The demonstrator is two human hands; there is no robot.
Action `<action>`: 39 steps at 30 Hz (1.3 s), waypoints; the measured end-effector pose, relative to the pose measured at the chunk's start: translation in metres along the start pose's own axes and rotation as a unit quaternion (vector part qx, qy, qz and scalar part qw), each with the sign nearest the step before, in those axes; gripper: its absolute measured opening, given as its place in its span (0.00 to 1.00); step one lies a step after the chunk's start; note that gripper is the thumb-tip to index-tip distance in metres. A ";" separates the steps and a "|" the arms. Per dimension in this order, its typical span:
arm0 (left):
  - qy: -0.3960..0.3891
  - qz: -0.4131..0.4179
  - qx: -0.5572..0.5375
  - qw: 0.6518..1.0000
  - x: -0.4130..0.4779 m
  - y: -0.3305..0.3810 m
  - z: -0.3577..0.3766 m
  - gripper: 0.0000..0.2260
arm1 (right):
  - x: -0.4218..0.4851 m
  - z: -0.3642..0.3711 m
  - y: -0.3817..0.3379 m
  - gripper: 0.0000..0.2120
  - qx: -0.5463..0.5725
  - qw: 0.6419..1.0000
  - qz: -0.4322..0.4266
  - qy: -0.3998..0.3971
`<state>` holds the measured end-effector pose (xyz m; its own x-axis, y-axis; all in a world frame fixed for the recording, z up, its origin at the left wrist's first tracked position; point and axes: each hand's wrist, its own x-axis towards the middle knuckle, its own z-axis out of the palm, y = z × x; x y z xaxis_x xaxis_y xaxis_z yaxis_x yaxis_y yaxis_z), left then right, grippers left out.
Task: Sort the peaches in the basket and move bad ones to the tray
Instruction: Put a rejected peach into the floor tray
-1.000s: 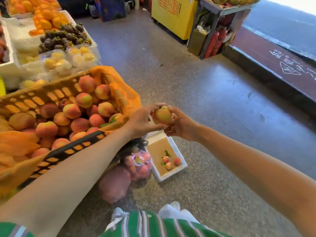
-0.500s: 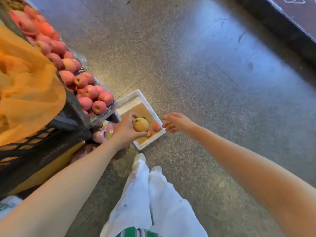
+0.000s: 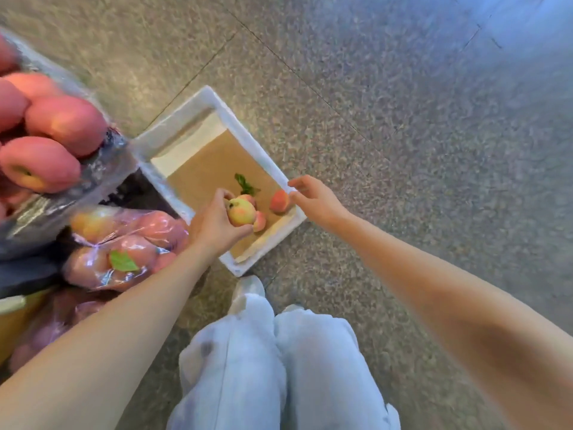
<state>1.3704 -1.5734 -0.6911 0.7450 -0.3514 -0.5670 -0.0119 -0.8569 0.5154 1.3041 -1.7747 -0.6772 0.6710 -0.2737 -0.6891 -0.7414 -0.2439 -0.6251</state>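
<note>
A white foam tray (image 3: 248, 131) lined with brown card lies on the floor in front of me. My left hand (image 3: 214, 225) holds a yellow-pink peach (image 3: 242, 211) low over the tray's near end. Under and beside it lie small peaches, one at the right rim (image 3: 279, 201), one partly hidden (image 3: 260, 221), plus a green leaf (image 3: 245, 184). My right hand (image 3: 313, 198) hovers at the tray's right rim, fingers apart, holding nothing. The basket is out of view.
Pink fruit under plastic wrap (image 3: 52, 135) is stacked at the left edge. Bagged fruit (image 3: 124, 243) sits below it, close to my left forearm. My legs in pale trousers (image 3: 279, 361) are at the bottom. Speckled stone floor (image 3: 403, 119) spreads to the right.
The view has swung from the peach basket down to the floor tray. My left hand has carried the peach down over the tray; my right hand has let go and reaches the tray's rim.
</note>
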 end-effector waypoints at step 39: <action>0.080 0.062 -0.031 0.994 -0.079 0.096 -0.092 0.10 | -0.095 -0.021 -0.114 0.11 -0.002 0.990 -0.137 -0.027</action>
<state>1.3713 -1.5927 -0.5378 0.8365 -0.3847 -0.3902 -0.0730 -0.7840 0.6165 1.3246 -1.7406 -0.5331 0.8458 -0.1477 -0.5127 -0.5321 -0.3058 -0.7896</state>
